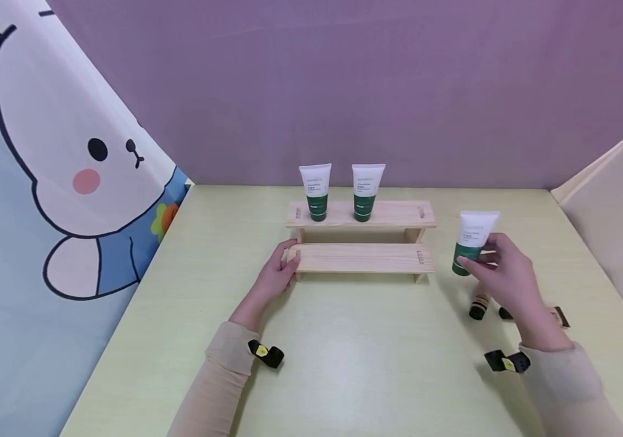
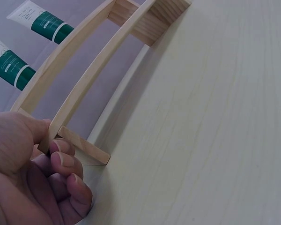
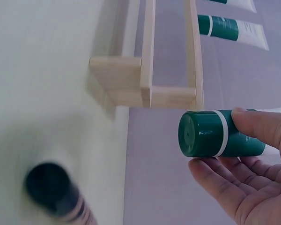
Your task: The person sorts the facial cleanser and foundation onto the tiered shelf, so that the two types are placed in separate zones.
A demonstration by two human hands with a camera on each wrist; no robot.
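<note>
A two-step wooden rack [image 1: 360, 258] stands on the table. My left hand [image 1: 277, 272] grips the left end of its lower step, thumb on top and fingers curled under, as the left wrist view shows. On the upper step two white-and-green squeeze tubes stand cap down, one at the left [image 1: 317, 192] and one near the middle [image 1: 367, 192]. To the right of the rack, my right hand [image 1: 510, 276] pinches a third such tube [image 1: 471, 241] between thumb and fingers, cap down and held above the table. In the right wrist view its green cap [image 3: 201, 134] faces the camera.
Below the right hand a dark-capped tube [image 1: 478, 305] lies on the table [image 1: 355, 352]. Another dark-capped item [image 1: 560, 317] lies partly hidden behind the right wrist. A purple cloth [image 1: 366, 91] hangs behind the table, and a cartoon-print cloth [image 1: 98, 200] at the left.
</note>
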